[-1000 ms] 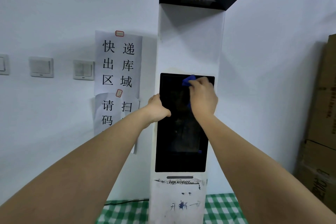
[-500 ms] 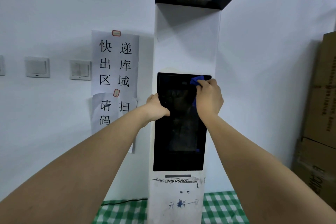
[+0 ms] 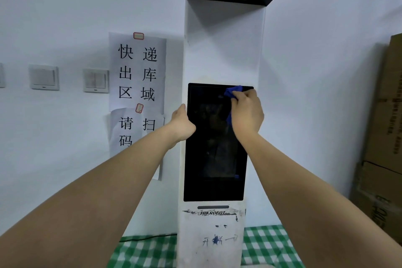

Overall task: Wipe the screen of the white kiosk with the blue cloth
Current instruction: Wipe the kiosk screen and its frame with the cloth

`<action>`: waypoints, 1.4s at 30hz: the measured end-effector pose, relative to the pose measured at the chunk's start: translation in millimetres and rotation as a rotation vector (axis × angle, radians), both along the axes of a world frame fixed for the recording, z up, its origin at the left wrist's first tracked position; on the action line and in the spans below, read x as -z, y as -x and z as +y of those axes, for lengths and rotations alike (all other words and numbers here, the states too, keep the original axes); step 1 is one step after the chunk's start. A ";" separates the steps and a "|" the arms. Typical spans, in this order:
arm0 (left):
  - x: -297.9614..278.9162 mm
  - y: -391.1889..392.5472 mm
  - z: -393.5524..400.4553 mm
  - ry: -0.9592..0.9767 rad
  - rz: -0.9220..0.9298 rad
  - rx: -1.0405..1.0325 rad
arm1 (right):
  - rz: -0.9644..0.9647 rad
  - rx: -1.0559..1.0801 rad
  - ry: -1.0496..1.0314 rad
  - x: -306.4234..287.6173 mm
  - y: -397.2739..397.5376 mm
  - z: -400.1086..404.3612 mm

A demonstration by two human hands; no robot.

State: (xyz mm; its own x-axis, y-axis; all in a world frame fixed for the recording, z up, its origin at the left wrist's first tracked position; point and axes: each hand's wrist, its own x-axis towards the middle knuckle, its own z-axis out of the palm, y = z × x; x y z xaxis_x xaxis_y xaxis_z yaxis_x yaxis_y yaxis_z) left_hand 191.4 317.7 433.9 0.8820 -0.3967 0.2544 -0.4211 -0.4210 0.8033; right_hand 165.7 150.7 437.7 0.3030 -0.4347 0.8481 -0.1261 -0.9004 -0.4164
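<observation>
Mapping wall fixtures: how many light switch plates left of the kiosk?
3. One just left of the paper sign, one further left, and a third cut off by the left frame edge. More may lie outside view.

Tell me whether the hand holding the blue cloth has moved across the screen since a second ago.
Yes. The right hand with the blue cloth has slid rightward along the screen's top edge, toward its top right corner.

Head view, single: looked forward and slightly upward from arm's reach, squarely facing the white kiosk (image 3: 219, 50) against the wall (image 3: 65, 6); both forearms entered from the bottom edge.
</observation>
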 end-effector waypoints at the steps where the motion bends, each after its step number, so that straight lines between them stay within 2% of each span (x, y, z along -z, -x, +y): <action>1: -1.6 -0.4 -0.4 0.012 -0.011 -0.017 | 0.032 -0.027 0.106 1.7 -1.7 2.1; 3: -4.4 -0.7 -1.7 0.030 -0.021 -0.030 | 0.110 -0.048 0.330 5.2 -3.2 -1.1; 4: -5.3 -0.7 -2.9 0.032 -0.012 -0.025 | 0.132 -0.034 0.372 3.7 -1.8 -6.7; 8: -3.1 2.2 -9.3 0.031 0.021 -0.023 | -0.031 0.032 -0.016 -1.2 1.7 -26.2; 10: -0.8 1.4 -12.3 0.019 0.029 -0.029 | -0.041 0.069 -0.002 2.0 -3.9 -18.6; 13: -0.8 0.6 -13.7 -0.046 0.012 -0.053 | 0.026 -0.029 0.088 4.7 -13.8 2.1; 16: -3.3 3.0 -14.3 -0.076 0.017 -0.058 | 0.149 -0.072 0.352 5.5 -12.8 7.5; 17: -4.1 4.4 -13.7 -0.081 0.024 -0.050 | 0.144 -0.083 0.353 3.2 -8.6 3.1; 21: -6.4 7.0 -10.5 -0.085 0.038 -0.017 | -0.030 -0.032 -0.009 -4.4 2.9 -15.6; 23: -5.9 7.5 -8.4 -0.102 0.035 -0.014 | -0.073 0.002 -0.123 -5.0 -0.2 -9.2; 25: -6.0 6.7 -7.3 -0.116 0.033 -0.007 | -0.053 -0.049 -0.082 -6.0 -3.8 3.1; 28: -7.4 7.0 -6.5 -0.126 0.039 -0.001 | 0.080 -0.056 0.198 -5.6 -5.6 5.2; 29: -7.6 7.3 -6.6 -0.125 0.043 0.002 | 0.084 -0.036 0.215 -7.0 -2.9 -0.8; 33: -5.4 9.7 -8.2 -0.098 0.054 0.008 | -0.070 0.012 -0.151 -11.4 7.3 -28.2; 34: -4.6 10.2 -8.8 -0.088 0.057 0.007 | -0.077 0.021 -0.188 -10.8 7.0 -28.3; 37: -4.1 10.5 -10.8 -0.041 0.073 0.005 | -0.020 -0.003 -0.063 -6.2 6.1 -15.4; 40: -4.5 10.1 -12.3 -0.026 0.082 -0.002 | 0.109 -0.010 0.243 -2.1 10.3 -18.1; 42: -4.3 10.1 -12.3 -0.033 0.082 -0.004 | 0.132 0.037 0.277 -6.6 15.2 -32.4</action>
